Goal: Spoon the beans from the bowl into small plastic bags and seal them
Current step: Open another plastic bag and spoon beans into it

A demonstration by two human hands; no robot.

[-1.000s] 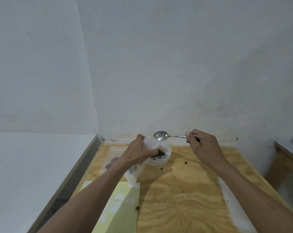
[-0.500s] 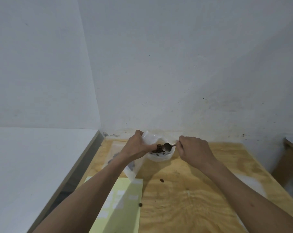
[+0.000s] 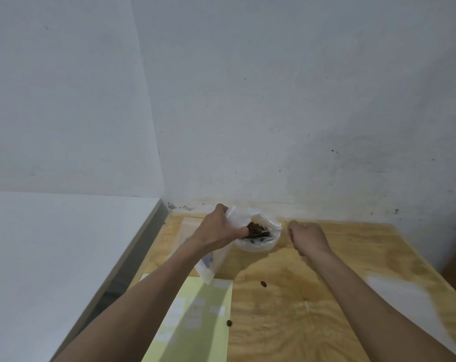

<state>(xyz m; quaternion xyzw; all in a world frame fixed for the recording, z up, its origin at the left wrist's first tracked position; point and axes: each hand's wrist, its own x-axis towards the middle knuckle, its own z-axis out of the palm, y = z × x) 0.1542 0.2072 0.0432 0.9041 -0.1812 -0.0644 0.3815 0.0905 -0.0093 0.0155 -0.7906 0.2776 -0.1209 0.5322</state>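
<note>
Nearest the camera a pale yellow sheet (image 3: pixel 195 325) lies flat on the plywood bench (image 3: pixel 313 296), with faint pale patches on it that may be labels or print, too washed out to read; no brand or writing can be made out anywhere. Two stray beans lie on the bench, one (image 3: pixel 229 322) at the sheet's right edge and one (image 3: pixel 263 284) farther in. Beyond them the left hand (image 3: pixel 219 229) grips the mouth of a clear bag (image 3: pixel 214 259), fingers curled round its top edge, so that the bag hangs down toward the sheet with a few dark beans showing low inside it. Just past that hand sits the bowl (image 3: pixel 258 244), a pale translucent one, with a heap of brown beans (image 3: pixel 255 228) in it and a thin glint that is probably the spoon (image 3: pixel 262 233) lying among them, though it is too small to be sure. The right hand (image 3: pixel 308 237) is just right of the bowl, fingers curled into a fist; whether it pinches the spoon's handle cannot be told from here. A second ago that hand held the spoon up, empty, above the bowl; half a second ago the spoon had dipped into the beans, and now the hand has dropped lower and drawn slightly right. I judge this as a fresh scoop under way, with the bag held open close by to receive it; filling is only begun and sealing is not yet due. Behind everything stands a bare white wall (image 3: pixel 274 100).
</note>
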